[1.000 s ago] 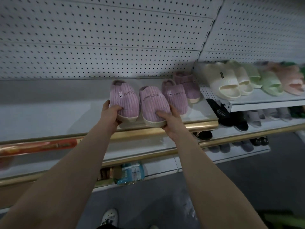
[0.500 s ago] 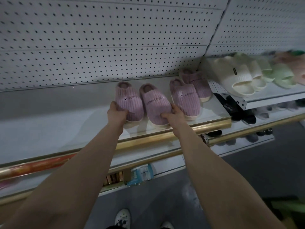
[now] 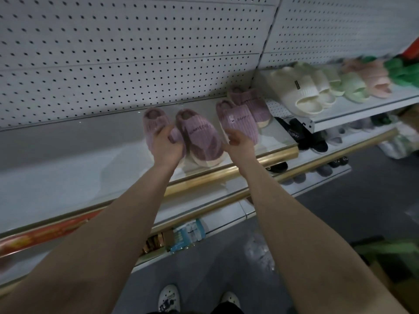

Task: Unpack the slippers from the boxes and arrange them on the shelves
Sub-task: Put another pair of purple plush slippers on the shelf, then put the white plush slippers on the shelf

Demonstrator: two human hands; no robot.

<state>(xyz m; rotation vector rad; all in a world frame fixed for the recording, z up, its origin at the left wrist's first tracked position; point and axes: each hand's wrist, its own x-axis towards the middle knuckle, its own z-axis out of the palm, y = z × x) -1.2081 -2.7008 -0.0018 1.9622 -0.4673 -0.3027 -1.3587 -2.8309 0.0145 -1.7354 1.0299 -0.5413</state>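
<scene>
— So, where are the slippers now?

— On the shelf (image 3: pixel 68 168), under the pegboard (image 3: pixel 113 64). Four purple ones, toes toward me. The first slipper (image 3: pixel 155 120) is in my left hand (image 3: pixel 166 147); the second slipper (image 3: pixel 199 137) lies just beside it, its cream sole near the gold edge (image 3: pixel 226 171). The third slipper (image 3: pixel 238 120) and fourth slipper (image 3: pixel 251 102) sit farther right and farther back, side by side.

— How is your left hand holding?

— Thumb across the ribbed top, fingers wrapped round the toe from below. It grips that slipper firmly. The first and second slippers seem to touch at the toe.

— And your right hand (image 3: pixel 239 143)?

— Between the second and third slippers, in front of the third one's toe. Fingers loosely curled, palm turned up a little, nothing held. I cannot tell whether a fingertip brushes either slipper.

— What else is around?

— On the next bay, higher up, cream slides (image 3: pixel 299 91), then green slides (image 3: pixel 353 87) and pink slides (image 3: pixel 374 78). Black slides (image 3: pixel 303 137) lie on the level below them. Down on the floor are my white shoes (image 3: pixel 169 298).
</scene>
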